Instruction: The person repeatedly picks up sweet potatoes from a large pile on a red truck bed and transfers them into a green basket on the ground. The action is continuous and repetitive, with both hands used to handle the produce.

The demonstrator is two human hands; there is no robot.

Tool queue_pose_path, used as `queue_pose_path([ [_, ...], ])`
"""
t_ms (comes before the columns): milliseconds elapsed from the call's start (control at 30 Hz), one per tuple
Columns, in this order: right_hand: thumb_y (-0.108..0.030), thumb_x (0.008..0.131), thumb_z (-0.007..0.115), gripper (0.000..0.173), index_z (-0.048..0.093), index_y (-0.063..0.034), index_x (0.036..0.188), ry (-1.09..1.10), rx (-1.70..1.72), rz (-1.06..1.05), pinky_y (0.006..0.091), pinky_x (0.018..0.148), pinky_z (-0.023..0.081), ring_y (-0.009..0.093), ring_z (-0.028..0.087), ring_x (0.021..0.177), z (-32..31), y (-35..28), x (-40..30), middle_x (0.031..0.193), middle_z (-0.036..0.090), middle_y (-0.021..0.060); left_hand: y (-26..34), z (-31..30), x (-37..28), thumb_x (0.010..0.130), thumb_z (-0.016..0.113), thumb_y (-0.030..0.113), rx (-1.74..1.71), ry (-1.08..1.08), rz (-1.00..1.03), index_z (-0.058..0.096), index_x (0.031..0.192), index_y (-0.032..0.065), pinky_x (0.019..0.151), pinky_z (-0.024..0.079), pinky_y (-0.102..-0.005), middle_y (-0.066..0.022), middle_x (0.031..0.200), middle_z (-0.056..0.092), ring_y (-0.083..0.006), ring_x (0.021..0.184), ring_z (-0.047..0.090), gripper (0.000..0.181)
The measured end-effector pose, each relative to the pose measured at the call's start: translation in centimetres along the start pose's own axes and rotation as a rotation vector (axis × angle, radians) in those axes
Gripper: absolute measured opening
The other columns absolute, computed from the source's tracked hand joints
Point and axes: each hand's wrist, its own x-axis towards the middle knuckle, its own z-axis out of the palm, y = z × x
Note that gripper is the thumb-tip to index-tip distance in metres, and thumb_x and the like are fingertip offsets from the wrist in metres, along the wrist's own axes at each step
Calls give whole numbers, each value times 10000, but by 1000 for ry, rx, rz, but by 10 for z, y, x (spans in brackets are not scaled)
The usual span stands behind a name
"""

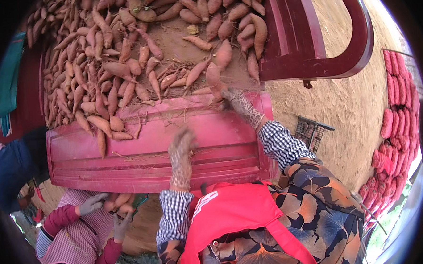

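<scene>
Sweet potatoes point(116, 69) lie heaped on the soil-covered bed of a red truck or trailer, some spilling onto its lowered metal side panel point(156, 169). My right hand point(231, 101), in a patterned glove, is at the bed's edge, at the lower end of a sweet potato point(213, 75); its fingertips are partly hidden and blurred, so its grip is unclear. Over the panel is my left hand point(182, 144), gloved and motion-blurred, with no sweet potato visible in it. Small broken roots point(173, 73) lie between the heap and my right hand.
At lower left a co-worker's gloved hands point(92, 203) are beside sweet potatoes point(120, 202) in a green-edged container or bag. Another person point(13, 169) stands at far left. A dark plastic crate point(310, 131) is on the ground, right. Filled red mesh sacks point(397, 124) are stacked at far right.
</scene>
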Motion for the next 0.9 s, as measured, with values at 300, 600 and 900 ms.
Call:
queue_pose_path([
  [300, -514, 966, 472, 408, 572, -124, 1037, -401, 627, 270, 273, 524, 419, 115, 499, 527, 41, 4, -29, 841, 625, 23, 43, 43, 88, 917, 604, 325, -10, -322, 169, 437, 1376, 43, 912, 476, -339, -109, 1256, 569, -194, 1107, 565, 564],
  [600, -373, 974, 486, 423, 558, -40, 1223, -107, -903, -453, 397, 956, 438, 289, 556, 1102, 33, 6, 12, 1217, 570, 180, 8, -1, 94, 872, 646, 194, -288, -122, 3, 459, 1322, -31, 966, 454, -329, -135, 1267, 523, -217, 1120, 531, 536],
  [900, -208, 807, 659, 470, 582, -79, 1253, 181, -1939, -802, 448, 1048, 354, 354, 462, 1251, -40, -89, 113, 1307, 537, 168, -5, -1, 104, 893, 652, 217, -14, 1, 80, 493, 1323, -11, 1006, 395, -321, -135, 1287, 515, -220, 1177, 498, 512],
])
